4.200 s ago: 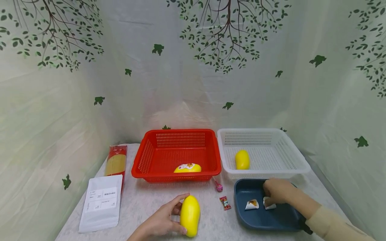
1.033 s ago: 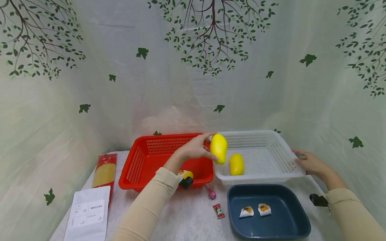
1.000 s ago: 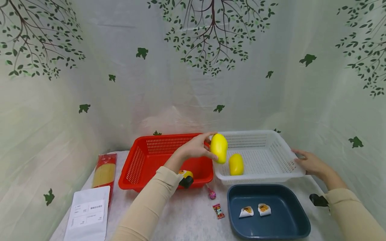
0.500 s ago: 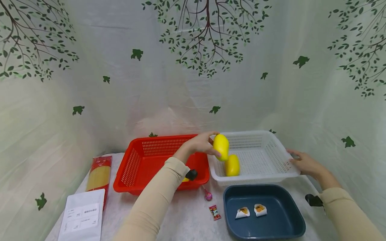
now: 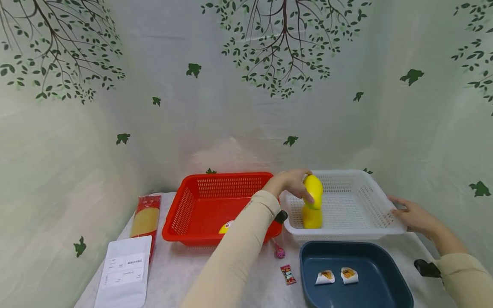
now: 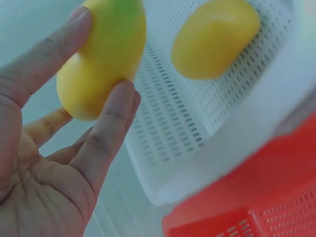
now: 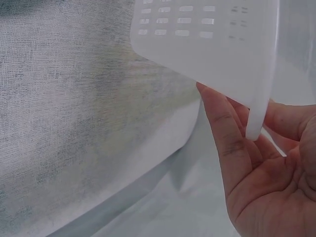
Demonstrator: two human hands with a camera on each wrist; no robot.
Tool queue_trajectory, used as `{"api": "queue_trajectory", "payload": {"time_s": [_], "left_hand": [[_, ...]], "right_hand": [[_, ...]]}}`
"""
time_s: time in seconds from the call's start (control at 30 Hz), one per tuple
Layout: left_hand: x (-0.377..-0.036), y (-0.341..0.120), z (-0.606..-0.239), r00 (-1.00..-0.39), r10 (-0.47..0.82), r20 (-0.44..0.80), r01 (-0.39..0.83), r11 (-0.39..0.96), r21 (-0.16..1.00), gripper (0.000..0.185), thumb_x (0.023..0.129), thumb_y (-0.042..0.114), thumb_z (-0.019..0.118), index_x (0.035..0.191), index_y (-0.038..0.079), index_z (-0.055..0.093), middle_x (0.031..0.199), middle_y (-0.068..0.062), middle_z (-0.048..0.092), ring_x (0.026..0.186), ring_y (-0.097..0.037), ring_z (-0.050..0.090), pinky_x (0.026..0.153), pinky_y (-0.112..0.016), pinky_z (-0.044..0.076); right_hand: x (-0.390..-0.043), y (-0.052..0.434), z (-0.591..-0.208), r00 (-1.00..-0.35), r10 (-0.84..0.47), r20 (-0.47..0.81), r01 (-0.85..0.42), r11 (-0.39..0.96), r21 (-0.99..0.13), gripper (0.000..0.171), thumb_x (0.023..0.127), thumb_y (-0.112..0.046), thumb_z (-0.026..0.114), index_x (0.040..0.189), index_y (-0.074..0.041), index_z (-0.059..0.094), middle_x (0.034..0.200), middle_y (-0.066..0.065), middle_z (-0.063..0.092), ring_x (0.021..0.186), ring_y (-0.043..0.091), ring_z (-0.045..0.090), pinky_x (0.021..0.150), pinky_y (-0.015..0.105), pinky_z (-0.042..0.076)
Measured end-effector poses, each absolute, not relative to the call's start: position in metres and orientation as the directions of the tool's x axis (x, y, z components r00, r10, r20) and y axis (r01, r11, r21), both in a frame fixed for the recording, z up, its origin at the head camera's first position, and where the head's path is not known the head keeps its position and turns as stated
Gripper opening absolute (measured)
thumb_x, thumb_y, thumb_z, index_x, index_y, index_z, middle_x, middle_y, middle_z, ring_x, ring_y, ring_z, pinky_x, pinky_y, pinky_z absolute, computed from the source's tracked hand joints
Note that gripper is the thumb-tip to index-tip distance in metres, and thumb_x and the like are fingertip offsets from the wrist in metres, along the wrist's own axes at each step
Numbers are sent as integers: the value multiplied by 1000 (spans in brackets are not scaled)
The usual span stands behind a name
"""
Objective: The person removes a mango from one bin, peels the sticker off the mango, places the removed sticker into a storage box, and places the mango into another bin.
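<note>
My left hand (image 5: 291, 182) grips a yellow mango (image 5: 313, 191) between thumb and fingers, above the left part of the white basket (image 5: 348, 234). The left wrist view shows a green patch on this held mango (image 6: 106, 59). A second mango (image 5: 312, 219) lies on the basket floor, partly covered by the held one in the head view; in the left wrist view the two are apart. At the basket's right end my right hand (image 5: 417, 217) holds the rim, with fingers under it and the thumb at its outer side, as the right wrist view shows.
Left of the white basket stands a red basket (image 5: 188, 238) with a labelled yellow item (image 5: 225, 227), mostly behind my left sleeve. In front are a lollipop (image 5: 279, 252), a wrapped candy (image 5: 288, 274) and a blue tray (image 5: 369, 273) with two small white-and-brown pieces. A noodle pack (image 5: 146, 218) and white pouch (image 5: 124, 269) lie left.
My left hand has picked up the mango from the table and carried it over the white basket, lately farther right. My right hand has left the blue tray and taken the basket's rim.
</note>
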State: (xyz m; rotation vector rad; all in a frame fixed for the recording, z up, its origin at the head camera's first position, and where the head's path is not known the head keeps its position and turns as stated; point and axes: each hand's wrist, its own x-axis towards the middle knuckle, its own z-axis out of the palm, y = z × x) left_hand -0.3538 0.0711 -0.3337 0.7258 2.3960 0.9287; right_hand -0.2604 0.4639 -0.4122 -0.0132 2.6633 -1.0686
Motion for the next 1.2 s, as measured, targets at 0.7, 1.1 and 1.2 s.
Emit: {"api": "queue_trajectory", "payload": {"time_s": [0.7, 1.1, 1.2], "left_hand": [[-375, 145, -354, -751, 493, -440, 144, 771, 620, 97, 82, 17, 96, 164, 18, 44, 153, -7, 58, 103, -18, 72, 98, -30, 62], [-366, 176, -374, -802, 400, -444, 193, 877, 441, 75, 79, 25, 98, 144, 16, 61, 115, -3, 66, 91, -20, 66, 76, -31, 59], [-364, 178, -375, -818, 380, -432, 193, 888, 417, 67, 78, 26, 99, 134, 16, 66, 111, -2, 68, 95, -20, 64, 82, -34, 58]], "right_hand": [[-271, 463, -411, -963, -118, -242, 91, 703, -706, 63, 117, -16, 40, 166, 11, 12, 145, 48, 50, 108, 29, 71, 81, 37, 62], [-262, 472, -410, -963, -102, -249, 103, 714, -692, 61, 116, -13, 40, 165, 12, 13, 142, 48, 52, 106, 30, 72, 80, 38, 62], [-263, 469, -406, -962, -103, -254, 108, 709, -697, 61, 116, -11, 40, 165, 12, 12, 140, 47, 54, 104, 29, 72, 79, 38, 62]]}}
